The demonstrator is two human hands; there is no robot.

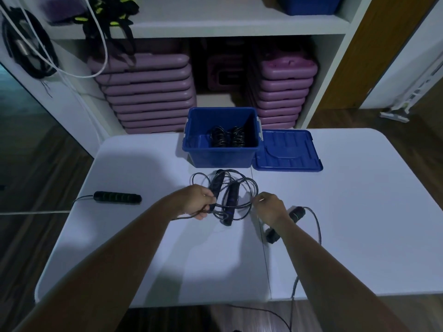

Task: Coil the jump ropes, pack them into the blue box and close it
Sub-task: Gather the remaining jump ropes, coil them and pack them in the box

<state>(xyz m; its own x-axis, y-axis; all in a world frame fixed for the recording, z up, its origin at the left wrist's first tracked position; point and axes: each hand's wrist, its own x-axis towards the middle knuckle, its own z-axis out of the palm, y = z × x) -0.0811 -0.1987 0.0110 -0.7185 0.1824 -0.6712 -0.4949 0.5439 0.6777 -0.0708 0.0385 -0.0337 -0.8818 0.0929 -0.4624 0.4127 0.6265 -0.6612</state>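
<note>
Standing at the near edge of the white table [143, 259], the person has both bare arms stretched forward over a half-coiled jump rope [225, 195] that lies between the hands, with the blue box [221, 154] straight beyond it on the far side. The rope's two dark handles run roughly near-to-far, tilted a little, pointing toward the box. The left hand [197, 201] is closed around the left side of the loops, at the near end of one handle; the right hand [269, 207] pinches a strand of cord on the right side between fingertips. Both hands are about equally near the bundle, and the box sits just beyond the rope's far end, slightly nearer the left hand's line.

The box stands open with two coiled ropes [227, 136] already in its bottom. Its lid [287, 152] lies flat on the table, touching the box's right side.

Two more ropes wait uncoiled: a handle [117, 197] lies well off to the left, its long axis left-to-right, and another handle [282, 224] lies just under the right wrist, its cord trailing off the near edge. I would guess the loops need tightening before the lift forward.
</note>
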